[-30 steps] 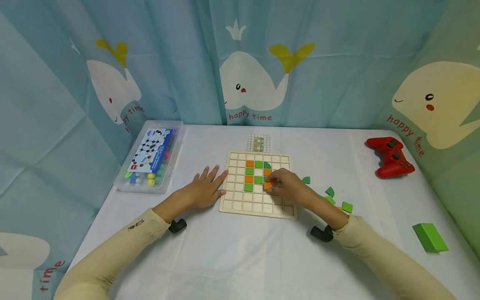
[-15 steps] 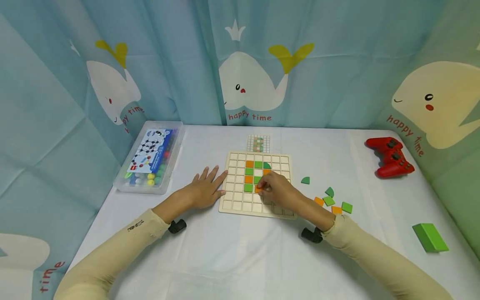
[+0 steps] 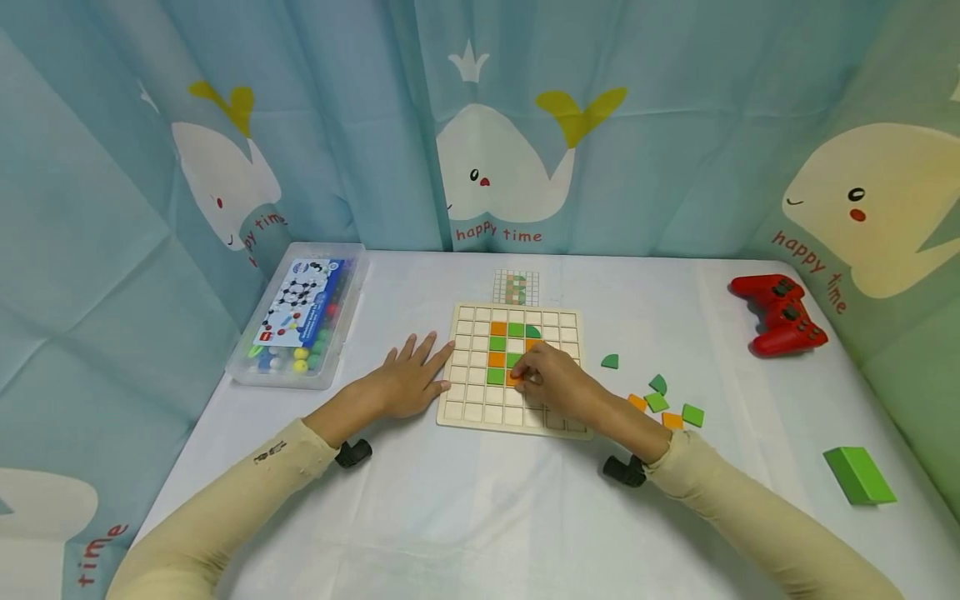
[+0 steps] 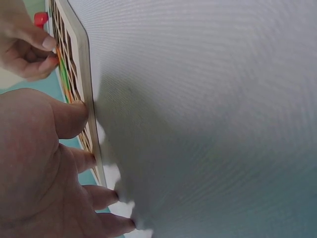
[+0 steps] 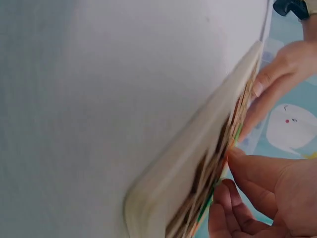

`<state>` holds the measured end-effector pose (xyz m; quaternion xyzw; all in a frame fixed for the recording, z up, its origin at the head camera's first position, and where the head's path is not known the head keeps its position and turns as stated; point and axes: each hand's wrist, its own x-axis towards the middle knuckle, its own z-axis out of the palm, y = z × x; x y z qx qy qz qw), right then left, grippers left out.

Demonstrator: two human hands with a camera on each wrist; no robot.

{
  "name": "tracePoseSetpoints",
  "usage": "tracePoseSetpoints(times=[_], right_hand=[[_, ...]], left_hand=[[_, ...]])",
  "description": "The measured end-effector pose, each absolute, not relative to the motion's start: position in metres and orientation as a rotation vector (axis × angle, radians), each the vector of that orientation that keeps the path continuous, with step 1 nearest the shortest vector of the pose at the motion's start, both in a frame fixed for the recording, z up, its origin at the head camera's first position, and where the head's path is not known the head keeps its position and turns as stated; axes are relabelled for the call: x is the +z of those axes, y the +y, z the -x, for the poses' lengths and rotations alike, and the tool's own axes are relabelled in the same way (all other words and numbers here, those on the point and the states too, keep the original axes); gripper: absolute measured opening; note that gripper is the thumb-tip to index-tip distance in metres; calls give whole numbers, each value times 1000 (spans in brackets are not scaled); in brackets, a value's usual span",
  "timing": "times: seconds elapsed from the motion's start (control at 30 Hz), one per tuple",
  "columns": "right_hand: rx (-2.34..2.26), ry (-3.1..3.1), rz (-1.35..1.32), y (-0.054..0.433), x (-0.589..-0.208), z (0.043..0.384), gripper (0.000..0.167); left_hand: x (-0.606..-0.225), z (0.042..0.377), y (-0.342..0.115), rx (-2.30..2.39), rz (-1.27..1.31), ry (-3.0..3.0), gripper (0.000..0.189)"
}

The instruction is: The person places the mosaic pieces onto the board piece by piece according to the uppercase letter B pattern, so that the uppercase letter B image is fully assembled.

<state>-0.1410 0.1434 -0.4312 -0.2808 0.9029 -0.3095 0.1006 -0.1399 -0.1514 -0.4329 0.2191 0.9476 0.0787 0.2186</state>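
In the head view, a pale wooden grid board [image 3: 468,410] lies mid-table, with orange and green square tiles and a dark green quarter-round tile [image 3: 533,332] set in its cells. My right hand [image 3: 558,385] pinches an orange square tile [image 3: 512,378] between thumb and fingers, at the cell right of a green square tile [image 3: 496,376]. The fingers hide some cells behind them. With fingers spread, my left hand [image 3: 408,385] rests at the board's left edge. The left wrist view shows its thumb and a finger touching the board's rim [image 4: 84,54].
Behind the board lies a printed pattern card [image 3: 516,287]. Loose tiles, such as a green square [image 3: 693,415], lie to the right. A clear plastic box [image 3: 296,317] stands at left, a red game controller [image 3: 778,315] and a green block [image 3: 859,476] at right.
My right hand has carried the orange tile a short way left to the cell beside the green tile, then stayed there. More loose tiles show at right. The left hand has not moved.
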Motion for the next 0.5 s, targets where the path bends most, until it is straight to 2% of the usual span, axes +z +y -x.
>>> tracePoseSetpoints(times=[0.2,0.4,0.5], right_hand=[[-907,2690,752,174,-419,149,17],[-707,2734,571,228,-404,165,33],[-646,2729,513,247,-405,169,33]], left_hand=[[-432,140,-151,241,-602,2617,70],[-432,140,-150,238,-593,2617,70],[-434,141,-151,230,-595,2621,70]])
